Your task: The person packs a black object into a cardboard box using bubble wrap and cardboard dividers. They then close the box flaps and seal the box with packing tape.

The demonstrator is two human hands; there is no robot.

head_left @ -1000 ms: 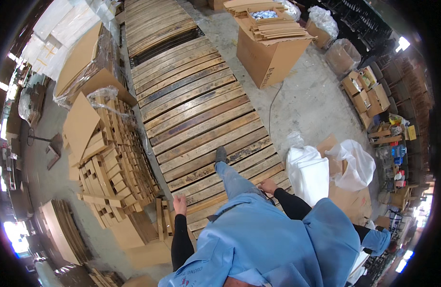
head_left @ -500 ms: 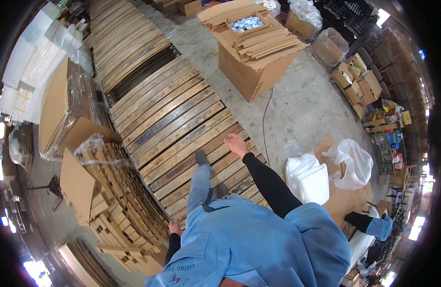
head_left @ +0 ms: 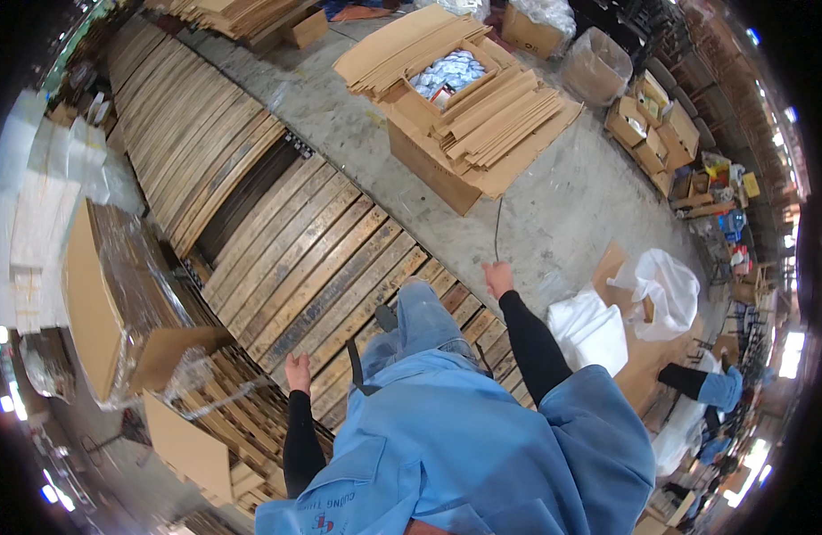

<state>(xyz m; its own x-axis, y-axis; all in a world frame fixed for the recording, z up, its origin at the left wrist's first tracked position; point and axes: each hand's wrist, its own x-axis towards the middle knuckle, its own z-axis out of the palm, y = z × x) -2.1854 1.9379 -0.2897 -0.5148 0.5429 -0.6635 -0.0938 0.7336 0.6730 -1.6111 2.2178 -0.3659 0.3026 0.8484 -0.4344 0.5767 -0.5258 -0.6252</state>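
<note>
I am walking on a wooden slatted platform (head_left: 313, 259), with one knee lifted ahead of me. My left hand (head_left: 298, 371) hangs over the slats to the left of my body, fingers loosely bent and holding nothing. On the other side, my right hand (head_left: 497, 278) is held out above the platform's right edge, its fingers slightly curled and nothing visible in them. Neither hand touches anything. Ahead of the right hand stands a large cardboard carton (head_left: 429, 165). On its top lie flat cardboard sheets (head_left: 505, 120) and an open box of small blue-white packets (head_left: 448, 76).
Stacked wooden pieces (head_left: 242, 383) and a plastic-wrapped cardboard stack (head_left: 130, 294) line the left side. A dark gap (head_left: 250, 192) crosses the platform ahead. White sheeting (head_left: 589, 330) and a clear plastic bag (head_left: 665, 294) lie at right. Another person's sleeve (head_left: 719, 392) shows far right.
I have stepped forward, and the carton is nearer. My left hand has swung forward from beside my hip. The right hand now appears farther right, past the platform edge.
</note>
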